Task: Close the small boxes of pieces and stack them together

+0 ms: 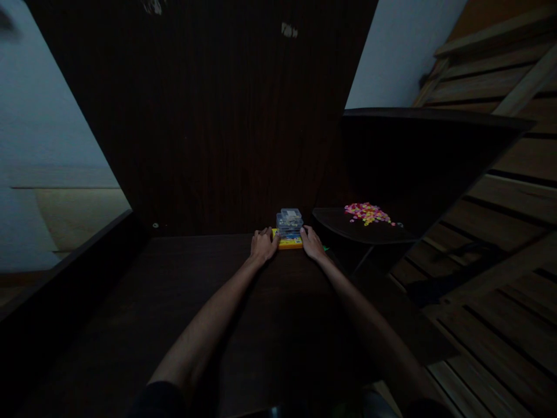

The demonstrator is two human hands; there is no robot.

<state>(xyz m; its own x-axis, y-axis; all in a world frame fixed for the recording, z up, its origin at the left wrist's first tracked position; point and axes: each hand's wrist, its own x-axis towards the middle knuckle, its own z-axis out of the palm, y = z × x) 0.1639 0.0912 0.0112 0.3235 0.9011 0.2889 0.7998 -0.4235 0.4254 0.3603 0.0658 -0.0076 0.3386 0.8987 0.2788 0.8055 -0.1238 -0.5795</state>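
Observation:
At the back of the dark wooden surface (209,290) lies a flat yellow box (290,244) with an orange front edge. Several clear plastic cases (289,223) are stacked on top of it, their contents too small to make out. My left hand (263,245) grips the yellow box's left end, fingers bent over the far side. On the right end, my right hand (311,242) holds the same box, thumb against the side by the cases. A small green thing (326,248) shows beside my right wrist.
A dark panel (209,128) rises right behind the stack. To the right, a rounded shelf (348,227) carries a heap of small pink, red and yellow pieces (368,213). A low ledge (69,264) borders the left side, and wooden slats (500,232) stand at far right.

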